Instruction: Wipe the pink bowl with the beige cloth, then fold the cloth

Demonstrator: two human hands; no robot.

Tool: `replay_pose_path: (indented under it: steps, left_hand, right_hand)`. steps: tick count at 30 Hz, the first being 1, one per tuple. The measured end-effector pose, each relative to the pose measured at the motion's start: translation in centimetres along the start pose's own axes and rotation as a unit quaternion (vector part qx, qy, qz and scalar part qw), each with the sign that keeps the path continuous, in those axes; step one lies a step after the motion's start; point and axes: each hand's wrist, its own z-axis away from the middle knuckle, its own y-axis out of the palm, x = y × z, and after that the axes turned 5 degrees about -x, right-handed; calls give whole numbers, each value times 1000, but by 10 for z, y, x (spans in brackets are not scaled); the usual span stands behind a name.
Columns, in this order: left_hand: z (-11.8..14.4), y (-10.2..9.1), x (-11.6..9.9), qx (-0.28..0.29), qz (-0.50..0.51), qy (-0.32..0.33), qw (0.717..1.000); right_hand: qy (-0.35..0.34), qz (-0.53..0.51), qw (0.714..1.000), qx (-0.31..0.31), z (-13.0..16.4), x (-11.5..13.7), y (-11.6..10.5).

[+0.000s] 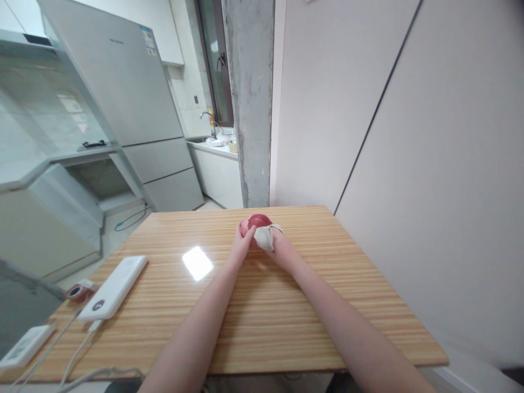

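Apple (258,221) upright between both hands.

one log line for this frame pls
left hand: on apple | right hand: pressing cloth to apple | power bank: table left edge

— What do you see of your own arms from up here?
— My left hand (242,243) and right hand (278,248) are both bare; forearms bare too, no sleeves in view
— Anything on the fingers or wrists?
— No ring, watch or glove that I can see
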Motion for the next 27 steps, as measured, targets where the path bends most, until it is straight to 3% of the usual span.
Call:
replay_pose_path:
  steps: [4,6,12,17,19,23,27]
  left_hand:
    - [-6,-7,-2,-16,-9,3,1000]
    - [-7,-7,-1,-8,-29,24,999]
    - [-2,-3,0,11,-33,18,999]
    - [2,-2,-10,-68,33,-1,997]
    - [4,0,-13,-70,51,-8,996]
    - [7,5,-15,-24,84,-47,995]
    - [8,4,-15,59,64,-122,989]
  right_hand:
    - [47,14,982,-180,1,1,-10]
    - [71,32,970,-232,1,-6,-13]
    - [34,38,995,-85,0,-20,-6]
    - [45,-13,996,-69,3,0,8]
    - [47,-24,997,-61,5,6,12]
    - [83,-26,989,-118,5,0,11]
    - [61,1,989,-136,3,-10,-3]
